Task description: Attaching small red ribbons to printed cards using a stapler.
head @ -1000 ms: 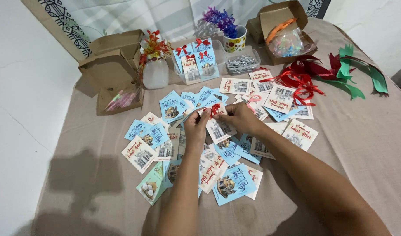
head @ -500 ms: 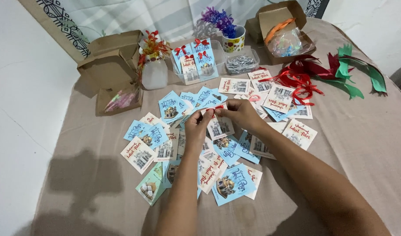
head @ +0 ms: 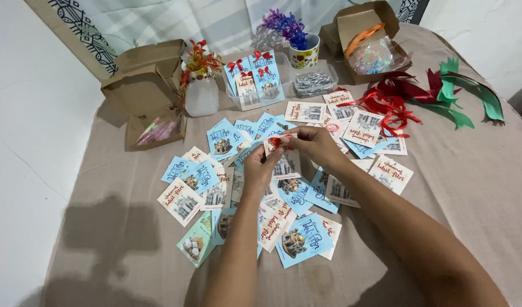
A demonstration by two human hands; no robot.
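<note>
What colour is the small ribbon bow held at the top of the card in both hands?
Red; the small ribbon bow shows best in the head view.

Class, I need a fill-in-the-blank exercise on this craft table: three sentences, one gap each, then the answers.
1. Both hands, left hand and right hand, hold a small card with a ____ bow.
2. The mug holds ____ flowers.
3. The green ribbons lie at the table's ____ edge.

Answers: red; purple; right

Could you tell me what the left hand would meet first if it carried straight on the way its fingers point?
Probably the small white card with a red ribbon bow that the left hand already pinches; beyond it lie blue cards, though depth is unclear.
</note>
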